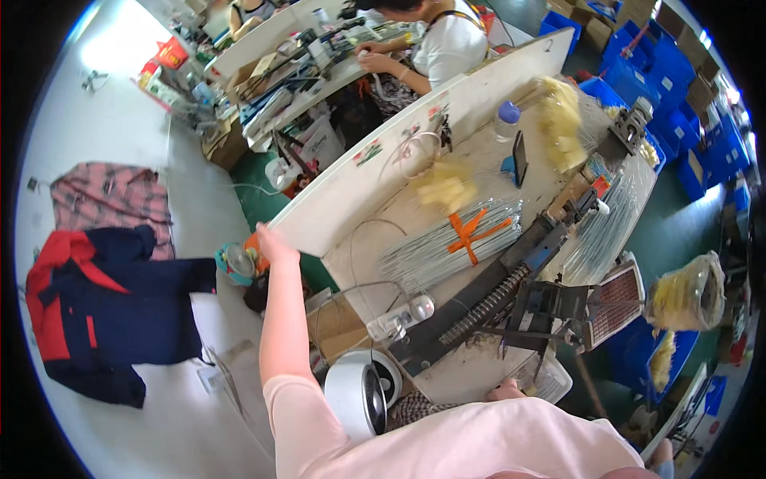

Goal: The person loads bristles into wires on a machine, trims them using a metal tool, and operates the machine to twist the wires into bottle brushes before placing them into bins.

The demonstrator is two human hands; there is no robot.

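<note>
My left arm stretches out to the left, with my left hand (278,246) at the near end of the white partition (375,164). Its fingers curl in beside an orange part next to a teal container with a clear top (238,262); what they hold is not plain. At the bench's near edge, my right hand (507,389) shows only in part beside a white plastic basket (554,385); its fingers are hidden. On the bench (359,263) lies a bundle of thin clear-wrapped rods (423,251) tied with orange ribbon.
A black bench machine with a coiled spring (487,303) crosses the bench. Beyond the rods are a propped phone (519,158), a purple-capped bottle (507,120) and yellow pieces (562,128). A white round appliance (355,395) stands near me. Another person (447,52) works beyond the partition.
</note>
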